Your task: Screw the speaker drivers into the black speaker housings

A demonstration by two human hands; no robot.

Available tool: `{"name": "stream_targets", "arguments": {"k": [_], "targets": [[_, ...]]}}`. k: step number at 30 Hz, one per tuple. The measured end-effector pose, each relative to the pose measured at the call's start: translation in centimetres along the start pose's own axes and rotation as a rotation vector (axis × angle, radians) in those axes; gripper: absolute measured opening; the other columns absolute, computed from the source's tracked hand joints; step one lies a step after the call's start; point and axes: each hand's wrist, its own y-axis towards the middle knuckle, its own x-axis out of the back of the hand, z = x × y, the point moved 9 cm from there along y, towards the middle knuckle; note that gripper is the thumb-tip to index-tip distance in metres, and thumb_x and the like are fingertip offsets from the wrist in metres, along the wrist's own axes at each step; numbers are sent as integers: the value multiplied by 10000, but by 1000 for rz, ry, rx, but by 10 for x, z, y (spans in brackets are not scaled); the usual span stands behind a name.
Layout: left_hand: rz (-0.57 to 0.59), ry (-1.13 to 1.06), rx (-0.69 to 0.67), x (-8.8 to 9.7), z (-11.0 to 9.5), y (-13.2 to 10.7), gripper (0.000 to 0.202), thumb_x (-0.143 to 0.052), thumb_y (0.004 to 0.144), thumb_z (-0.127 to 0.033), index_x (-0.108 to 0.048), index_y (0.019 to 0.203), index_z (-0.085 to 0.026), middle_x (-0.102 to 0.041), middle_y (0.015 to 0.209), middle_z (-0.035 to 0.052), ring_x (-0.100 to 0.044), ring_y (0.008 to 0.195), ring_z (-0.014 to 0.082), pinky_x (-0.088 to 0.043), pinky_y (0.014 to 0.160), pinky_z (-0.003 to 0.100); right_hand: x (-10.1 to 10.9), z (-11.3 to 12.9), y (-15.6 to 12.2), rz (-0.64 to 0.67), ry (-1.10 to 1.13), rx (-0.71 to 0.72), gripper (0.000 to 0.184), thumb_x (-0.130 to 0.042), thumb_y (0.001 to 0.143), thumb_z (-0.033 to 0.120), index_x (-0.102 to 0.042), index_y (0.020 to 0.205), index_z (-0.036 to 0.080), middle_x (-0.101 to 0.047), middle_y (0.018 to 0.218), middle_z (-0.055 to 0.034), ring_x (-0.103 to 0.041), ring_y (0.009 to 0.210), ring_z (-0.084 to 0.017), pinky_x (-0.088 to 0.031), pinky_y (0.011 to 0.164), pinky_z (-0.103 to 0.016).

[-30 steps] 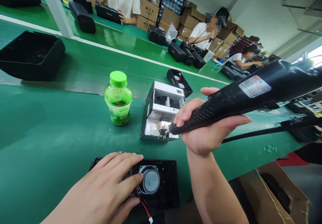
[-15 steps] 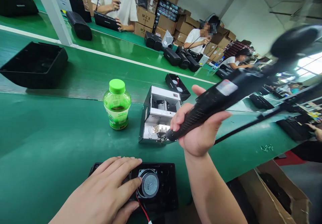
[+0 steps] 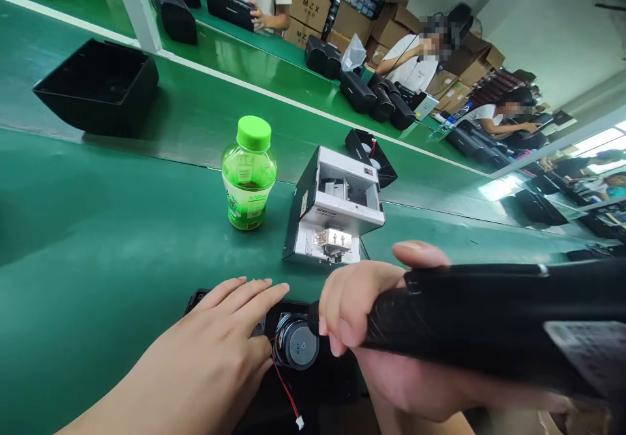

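Note:
My left hand [image 3: 210, 350] presses its spread fingers on a black speaker panel [image 3: 323, 396], beside a round speaker driver [image 3: 296, 342] with a red wire [image 3: 286, 379] trailing from it. My right hand [image 3: 381, 317] is wrapped around a black electric screwdriver [image 3: 489, 317]. The tool's tip [image 3: 313, 317] is just above the driver's upper left edge, and my fingers hide part of the driver. Farther ahead stand a white and black speaker unit [image 3: 337, 207], open at its back, and a green-capped plastic bottle [image 3: 248, 174].
The work lies on a green conveyor belt [image 3: 98, 226]. A black speaker housing [image 3: 95, 86] sits at the left, and another [image 3: 372, 158] lies behind the white unit. Co-workers [image 3: 415, 57] and black speakers line a farther belt, with cardboard cartons behind.
My right hand has brought the screwdriver down from the white unit to just above the speaker driver. The tool now lies nearly level, and the view has shifted slightly.

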Motion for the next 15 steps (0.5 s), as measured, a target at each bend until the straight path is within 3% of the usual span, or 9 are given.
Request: {"name": "stream_targets", "arguments": {"k": [4,9,15], "targets": [[14,1,2,2,-4,5,83,-885,981,-244,-879,935,-313,-909,1632,52,-863,1451,342,-553,1365,561,2,-20,3,43,32,-38,680,-824,1055,948,-959,1472,427,-829,718,5,-690,523,-209,-620,550,-335],[30,5,13,4,-3,12,133,-881,988,-208,-890,901,-309,-914,1627,36,-886,1427,325,-628,1333,564,3,-26,3,52,44,-82,665,-871,1032,935,-971,1445,424,-848,740,2,-723,542,-220,-625,567,-347],[81,-5,12,0,-3,10,85,-900,1013,-240,-939,1033,-313,-877,1704,37,-886,1456,325,-663,1338,588,1,-33,2,39,34,-91,659,-877,1032,932,-972,1429,414,-849,757,6,-725,549,-198,-634,586,-335]]}}
